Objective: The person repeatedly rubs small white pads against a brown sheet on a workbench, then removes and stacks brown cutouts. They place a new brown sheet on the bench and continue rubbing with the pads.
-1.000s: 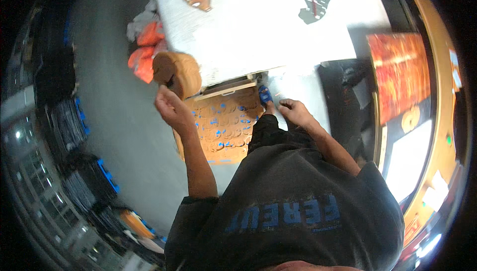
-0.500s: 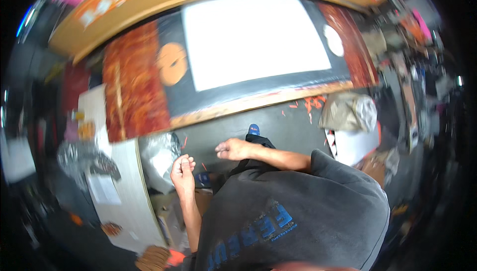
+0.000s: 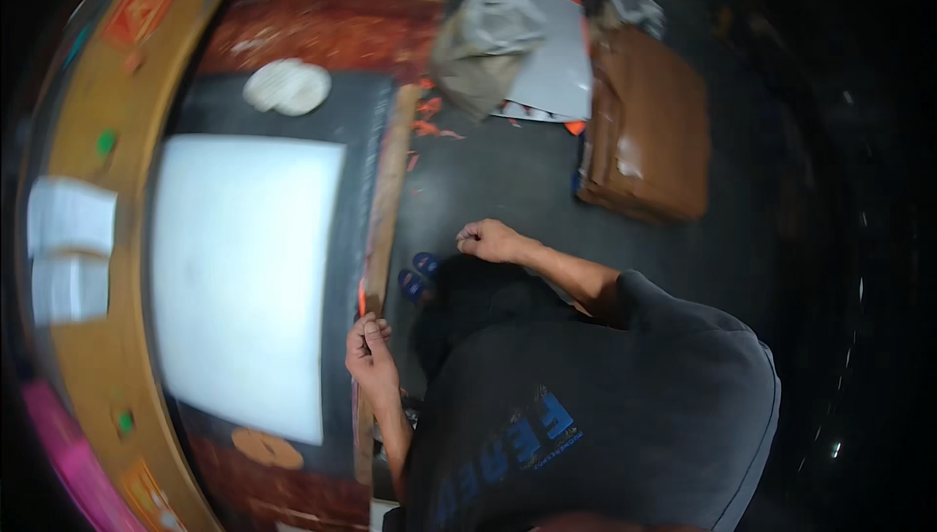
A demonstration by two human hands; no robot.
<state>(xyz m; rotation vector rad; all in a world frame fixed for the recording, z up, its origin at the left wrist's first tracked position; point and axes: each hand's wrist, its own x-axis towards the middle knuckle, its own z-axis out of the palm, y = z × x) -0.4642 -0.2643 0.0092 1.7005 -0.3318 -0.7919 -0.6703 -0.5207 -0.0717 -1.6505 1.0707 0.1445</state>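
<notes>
My left hand (image 3: 372, 348) is closed, thumb against curled fingers, at the near edge of a worktable (image 3: 388, 176). Just beyond its fingertips shows a thin orange strip (image 3: 362, 296); whether the fingers hold it I cannot tell. My right hand (image 3: 491, 240) hangs in the air over the floor, fingers curled in, with nothing seen in it. A large white sheet (image 3: 249, 283) lies on the table's dark top, left of my left hand. Round pale discs (image 3: 287, 87) lie past the sheet's far end, and a tan disc (image 3: 266, 448) lies by its near end.
A brown case (image 3: 652, 127) stands on the floor at the right. Beside it are a grey-white board (image 3: 553, 59) and a beige bag (image 3: 483, 49). Orange scraps (image 3: 427, 114) litter the floor by the table. A yellowish ledge (image 3: 102, 347) with papers (image 3: 71, 249) runs along the left.
My body and view have turned right, so the table now lies at my left instead of ahead. The brown case shows more fully. Both hands stay curled in front of me.
</notes>
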